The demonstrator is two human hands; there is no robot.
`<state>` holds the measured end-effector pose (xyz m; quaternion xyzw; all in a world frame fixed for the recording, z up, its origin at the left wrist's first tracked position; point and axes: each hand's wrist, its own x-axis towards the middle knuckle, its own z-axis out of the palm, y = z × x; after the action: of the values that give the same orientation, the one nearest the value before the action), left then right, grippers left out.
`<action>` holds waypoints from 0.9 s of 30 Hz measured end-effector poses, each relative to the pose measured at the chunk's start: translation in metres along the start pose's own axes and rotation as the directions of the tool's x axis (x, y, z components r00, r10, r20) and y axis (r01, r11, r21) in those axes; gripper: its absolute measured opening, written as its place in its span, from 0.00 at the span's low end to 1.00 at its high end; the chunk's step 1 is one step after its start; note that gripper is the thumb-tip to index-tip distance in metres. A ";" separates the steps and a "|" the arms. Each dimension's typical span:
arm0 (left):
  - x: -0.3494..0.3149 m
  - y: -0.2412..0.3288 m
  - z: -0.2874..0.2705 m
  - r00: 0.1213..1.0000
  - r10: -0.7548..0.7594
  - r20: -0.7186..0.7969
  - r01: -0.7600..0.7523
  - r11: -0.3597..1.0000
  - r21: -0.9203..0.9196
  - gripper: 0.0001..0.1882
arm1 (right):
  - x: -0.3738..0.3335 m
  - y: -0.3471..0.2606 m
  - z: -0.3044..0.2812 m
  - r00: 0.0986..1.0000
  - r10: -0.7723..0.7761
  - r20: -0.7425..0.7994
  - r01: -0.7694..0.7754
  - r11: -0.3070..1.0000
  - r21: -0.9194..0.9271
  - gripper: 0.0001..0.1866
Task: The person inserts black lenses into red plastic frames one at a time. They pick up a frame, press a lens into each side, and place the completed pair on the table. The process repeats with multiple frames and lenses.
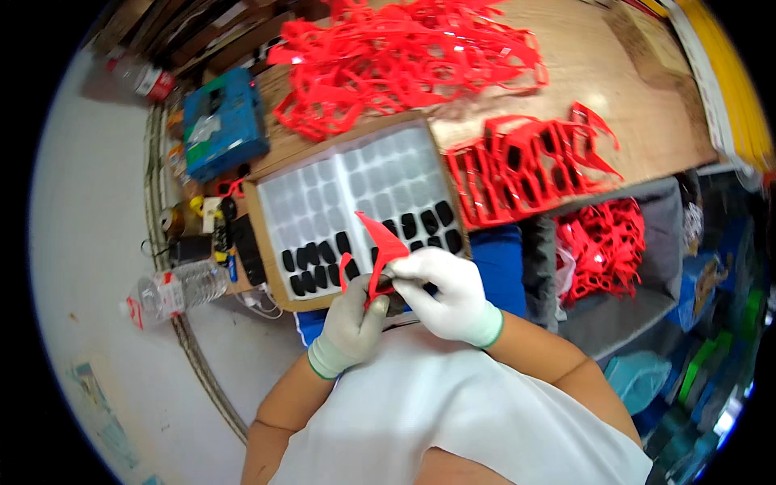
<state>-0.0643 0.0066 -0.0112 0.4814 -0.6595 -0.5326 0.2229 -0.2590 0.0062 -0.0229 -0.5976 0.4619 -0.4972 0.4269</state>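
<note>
Close to my body I hold a red plastic glasses frame (385,240), its pointed temple sticking up. My left hand (352,325), in a greyish glove, is closed around its lower part. From the other side my right hand (449,294), in a white glove with a green cuff, pinches the frame near its rim. A dark piece, apparently a lens, shows between my fingertips, partly hidden by them. Just beyond my hands lies a cardboard box (257,217) with a pale divided liner. Black lenses (322,276) stand in rows in its nearer part.
A heap of red frames (404,61) covers the table's far side, and lined-up red frames (529,166) lie right of the box. A grey bin (659,267) holds more red pieces. Left are a blue box (225,121) and a clear plastic bottle (182,293).
</note>
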 end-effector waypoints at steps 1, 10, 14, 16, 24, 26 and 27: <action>0.003 0.000 0.006 1.000 -0.024 -0.010 0.024 1.000 -0.016 0.15 | 0.001 -0.002 -0.001 0.996 -0.043 -0.079 0.039 0.998 -0.052 0.13; 0.002 0.023 0.014 1.000 -0.013 0.013 0.015 0.981 -0.193 0.18 | -0.015 -0.011 -0.011 0.937 0.288 -0.198 -0.227 0.933 0.279 0.10; -0.003 0.039 0.007 0.977 -0.071 0.199 0.124 0.955 -0.270 0.13 | -0.010 -0.015 -0.033 0.830 0.447 0.333 -0.556 0.627 0.545 0.14; -0.007 0.037 0.008 0.974 -0.050 0.222 0.118 0.946 -0.303 0.13 | -0.013 -0.012 -0.031 0.832 0.437 0.342 -0.554 0.619 0.557 0.14; -0.013 0.029 0.001 0.971 0.020 0.236 0.071 0.926 -0.370 0.16 | -0.017 -0.014 -0.022 0.830 0.460 0.315 -0.557 0.651 0.516 0.13; -0.013 0.029 0.001 0.969 0.007 0.248 0.091 0.920 -0.382 0.17 | -0.019 -0.016 -0.019 0.834 0.466 0.295 -0.548 0.642 0.536 0.13; -0.013 0.029 -0.002 0.965 -0.012 0.262 0.108 0.929 -0.354 0.17 | -0.020 -0.016 -0.018 0.836 0.469 0.285 -0.544 0.637 0.547 0.13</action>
<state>-0.0681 0.0164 0.0187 0.3792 -0.5570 -0.7098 0.2054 -0.2759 0.0285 -0.0089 -0.3018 0.4002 -0.4427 0.7435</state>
